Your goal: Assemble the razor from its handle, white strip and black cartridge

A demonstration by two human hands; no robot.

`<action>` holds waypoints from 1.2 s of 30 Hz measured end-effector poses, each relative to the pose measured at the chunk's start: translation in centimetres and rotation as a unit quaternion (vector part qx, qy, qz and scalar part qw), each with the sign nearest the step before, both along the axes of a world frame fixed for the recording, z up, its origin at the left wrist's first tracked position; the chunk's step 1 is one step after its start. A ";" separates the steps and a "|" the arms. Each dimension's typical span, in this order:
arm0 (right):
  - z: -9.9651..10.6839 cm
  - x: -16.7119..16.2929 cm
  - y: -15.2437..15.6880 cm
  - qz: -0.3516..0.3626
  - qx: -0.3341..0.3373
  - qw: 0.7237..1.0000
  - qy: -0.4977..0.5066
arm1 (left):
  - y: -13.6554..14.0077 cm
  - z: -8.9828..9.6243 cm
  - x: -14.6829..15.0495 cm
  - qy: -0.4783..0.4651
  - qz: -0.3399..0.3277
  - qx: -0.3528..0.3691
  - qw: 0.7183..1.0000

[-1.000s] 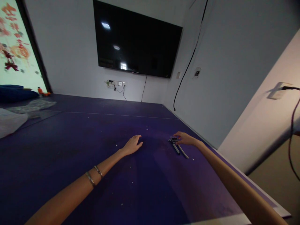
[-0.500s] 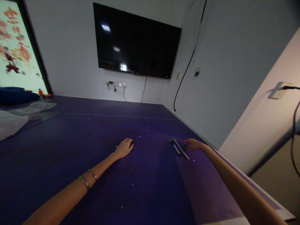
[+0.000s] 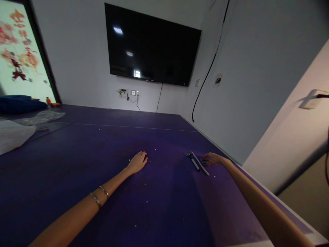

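Observation:
My left hand (image 3: pixel 138 162) rests palm down on the purple tabletop (image 3: pixel 108 147), fingers stretched out, holding nothing. On the right, my right hand (image 3: pixel 212 159) has its fingers closed around a small dark object (image 3: pixel 205 161) at the tabletop; its kind is too small to make out. Just left of that hand lies a slim grey-handled tool (image 3: pixel 194 163) with a short crosswise head, razor-like in shape. A long, pale, slightly curved strip (image 3: pixel 201 165) lies between this tool and my right hand.
Clear plastic wrapping (image 3: pixel 42 117) and a white sheet or bag (image 3: pixel 15 135) lie at the far left, near a dark blue cloth bundle (image 3: pixel 22 104). A black cable (image 3: pixel 205 77) hangs by the right wall. Small white specks dot the tabletop.
The whole view has shifted slightly. The small dark object remains at the right fingertips, with the fingers a little lower over it. My left hand has stayed in place.

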State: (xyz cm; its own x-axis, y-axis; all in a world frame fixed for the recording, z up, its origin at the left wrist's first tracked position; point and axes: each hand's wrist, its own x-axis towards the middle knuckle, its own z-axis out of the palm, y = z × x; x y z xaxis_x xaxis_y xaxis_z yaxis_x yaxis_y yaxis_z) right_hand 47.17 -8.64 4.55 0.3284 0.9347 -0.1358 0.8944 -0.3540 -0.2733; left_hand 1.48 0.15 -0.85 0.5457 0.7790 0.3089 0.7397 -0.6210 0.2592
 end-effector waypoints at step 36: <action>-6.6 -19.0 1.7 0.209 0.216 0.953 -0.033 | 1.9 -1.1 -7.3 -0.025 0.121 0.018 0.992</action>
